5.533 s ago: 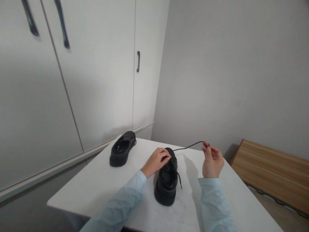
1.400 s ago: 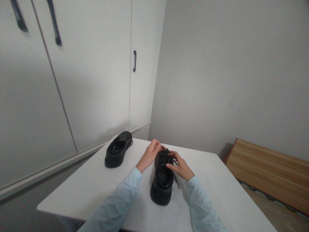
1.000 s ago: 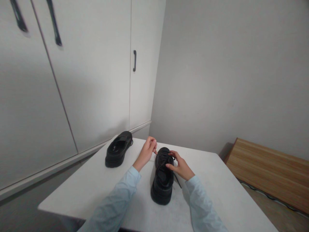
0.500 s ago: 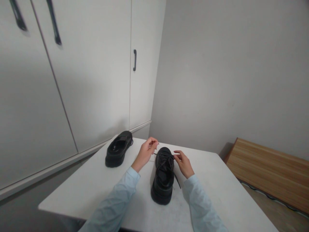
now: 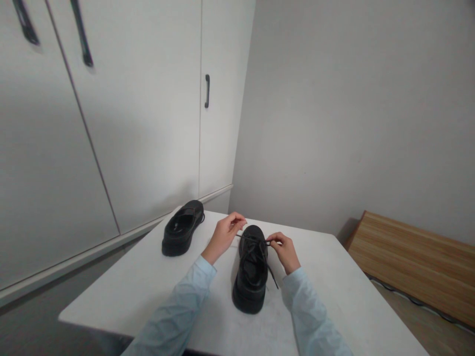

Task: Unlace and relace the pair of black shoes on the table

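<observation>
On a white table (image 5: 319, 306), a black shoe (image 5: 249, 295) stands with its heel toward the near edge, toe toward the far one. Flanking its front, the right hand (image 5: 285, 251) and left hand (image 5: 225, 234) each pinch the dark lace (image 5: 273, 278). A second shoe (image 5: 176, 248) sits by the far left corner.

The near shoe (image 5: 250, 269) stands right of the far shoe (image 5: 181, 230); table (image 5: 334, 296) beneath.

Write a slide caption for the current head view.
Left hand and right hand at the laces of a black shoe on a white table, another shoe standing farther left.
</observation>
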`<state>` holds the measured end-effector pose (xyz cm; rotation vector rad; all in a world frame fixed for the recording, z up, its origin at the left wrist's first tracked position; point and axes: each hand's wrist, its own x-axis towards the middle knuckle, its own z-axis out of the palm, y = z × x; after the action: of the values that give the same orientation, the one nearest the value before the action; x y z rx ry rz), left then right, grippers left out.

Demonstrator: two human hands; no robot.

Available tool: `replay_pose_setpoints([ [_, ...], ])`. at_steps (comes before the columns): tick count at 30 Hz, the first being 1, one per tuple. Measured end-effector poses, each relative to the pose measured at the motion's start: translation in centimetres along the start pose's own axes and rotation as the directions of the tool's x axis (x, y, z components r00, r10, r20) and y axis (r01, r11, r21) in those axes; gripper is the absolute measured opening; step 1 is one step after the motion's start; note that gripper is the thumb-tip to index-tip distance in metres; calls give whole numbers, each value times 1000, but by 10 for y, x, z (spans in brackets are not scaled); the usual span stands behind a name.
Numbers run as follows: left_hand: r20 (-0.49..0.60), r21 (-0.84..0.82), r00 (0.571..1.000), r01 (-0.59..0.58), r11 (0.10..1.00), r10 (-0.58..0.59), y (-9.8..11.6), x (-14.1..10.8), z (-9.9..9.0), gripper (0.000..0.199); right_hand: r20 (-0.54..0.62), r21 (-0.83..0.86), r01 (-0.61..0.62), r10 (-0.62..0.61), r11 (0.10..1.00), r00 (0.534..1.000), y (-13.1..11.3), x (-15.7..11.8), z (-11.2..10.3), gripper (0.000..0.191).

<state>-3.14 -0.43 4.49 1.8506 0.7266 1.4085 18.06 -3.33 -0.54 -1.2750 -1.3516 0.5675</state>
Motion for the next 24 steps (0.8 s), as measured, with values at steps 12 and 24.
replay_pose_setpoints([
  [12, -292, -55, 956, -56, 997, 37, -3, 4, -24, 17, 180, 123, -146, 122, 982, 976, 0, -5, 0, 8],
  [24, -591, -157, 804, -187, 970, 59, -3, 7, -48, 18, 168, -31, 2, 3, 1000, 986, -2, -7, 2, 26],
])
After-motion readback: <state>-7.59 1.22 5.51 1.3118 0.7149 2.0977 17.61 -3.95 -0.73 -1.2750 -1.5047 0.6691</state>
